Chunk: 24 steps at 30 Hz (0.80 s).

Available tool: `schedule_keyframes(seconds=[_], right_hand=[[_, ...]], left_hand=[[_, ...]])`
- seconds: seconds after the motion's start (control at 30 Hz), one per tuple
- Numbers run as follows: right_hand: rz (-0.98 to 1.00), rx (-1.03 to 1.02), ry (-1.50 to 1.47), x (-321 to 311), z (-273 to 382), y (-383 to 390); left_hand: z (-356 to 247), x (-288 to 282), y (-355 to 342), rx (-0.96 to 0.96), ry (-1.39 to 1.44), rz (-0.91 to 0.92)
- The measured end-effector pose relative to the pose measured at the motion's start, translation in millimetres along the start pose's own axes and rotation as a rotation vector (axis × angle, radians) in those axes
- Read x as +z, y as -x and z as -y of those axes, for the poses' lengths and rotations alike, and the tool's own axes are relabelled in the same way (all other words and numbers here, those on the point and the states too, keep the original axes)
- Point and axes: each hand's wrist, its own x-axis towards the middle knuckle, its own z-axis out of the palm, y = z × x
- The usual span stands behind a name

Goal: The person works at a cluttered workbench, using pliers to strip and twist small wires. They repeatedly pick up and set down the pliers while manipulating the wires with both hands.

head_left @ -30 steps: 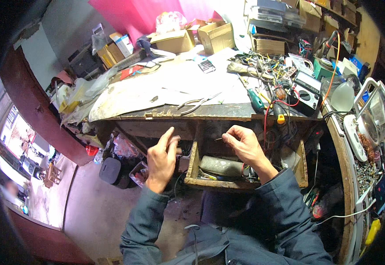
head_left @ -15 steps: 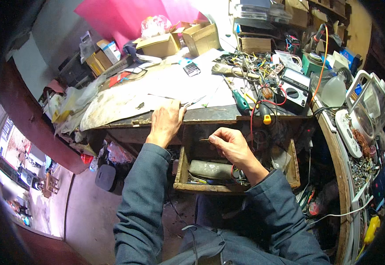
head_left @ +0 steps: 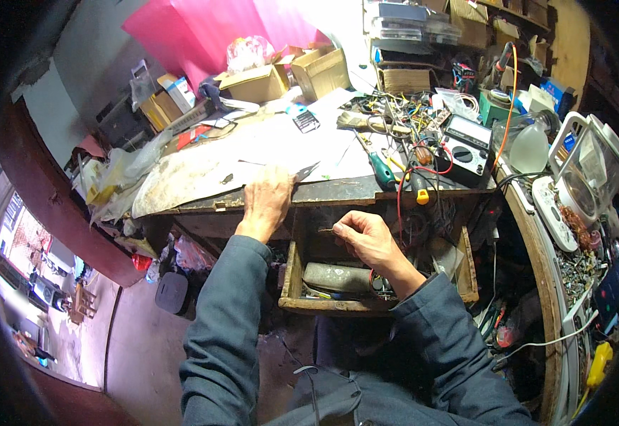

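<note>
My left hand (head_left: pixel 267 201) rests at the front edge of the paper-covered workbench (head_left: pixel 203 170), its fingers curled with the tips hidden. A dark, thin, pointed tool (head_left: pixel 308 171) shows just right of its knuckles; whether the hand grips it I cannot make out. Over an open wooden drawer (head_left: pixel 338 305), my right hand (head_left: pixel 370 241) pinches a short, thin, brownish wire-like piece (head_left: pixel 326 229) between thumb and forefinger. Under that hand in the drawer lies a grey, rounded, oblong case (head_left: pixel 338 277) among small parts.
A green-handled screwdriver (head_left: pixel 382 170) and a multimeter (head_left: pixel 465 150) with red leads lie at the bench's right. Behind them is a tangle of wires (head_left: pixel 398 113). Cardboard boxes (head_left: pixel 256 83) stand at the back. A white power strip (head_left: pixel 555 213) lies on the right side ledge.
Both hands keep nearly the same places, the left on the bench edge and the right over the drawer with its thin piece. The view has shifted slightly.
</note>
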Motion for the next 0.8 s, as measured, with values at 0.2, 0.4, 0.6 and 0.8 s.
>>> schedule_keyframes(seconds=[0.2, 0.4, 0.6, 0.8], right_hand=[[-0.124, -0.092, -0.037, 0, -2, -1], [-0.157, -0.147, -0.221, 2, 4, 2], [-0.177, -0.193, -0.044, 7, 8, 7], [-0.239, -0.286, 0.158, 12, 11, 7]], left_hand=[[-7, -47, 27, -0.315, 0.474, 0.084], [-38, -61, 94, -0.735, 1.359, 0.36], [-76, -53, 122, -0.856, 1.565, 0.481], [-97, -45, 131, -0.811, 1.526, 0.38]])
